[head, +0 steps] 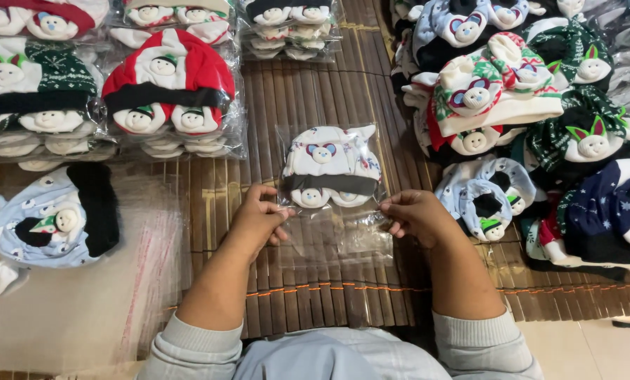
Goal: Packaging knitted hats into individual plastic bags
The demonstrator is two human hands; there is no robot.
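Both hands, left hand (258, 214) and right hand (417, 214), pinch the clear plastic bag (336, 236) holding the white bear-faced baby hat (331, 167) at twelve o'clock; I'd keep the edges level.

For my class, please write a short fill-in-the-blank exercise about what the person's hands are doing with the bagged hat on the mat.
1. The left hand and right hand grip the two ____ of a clear plastic bag.
2. Inside the bag lies a white baby hat with a ____ band.
3. The bag rests on a slatted bamboo ____.
4. Left of the hands, a light blue hat lies ____ a bag.

Missing words: sides; black; mat; outside
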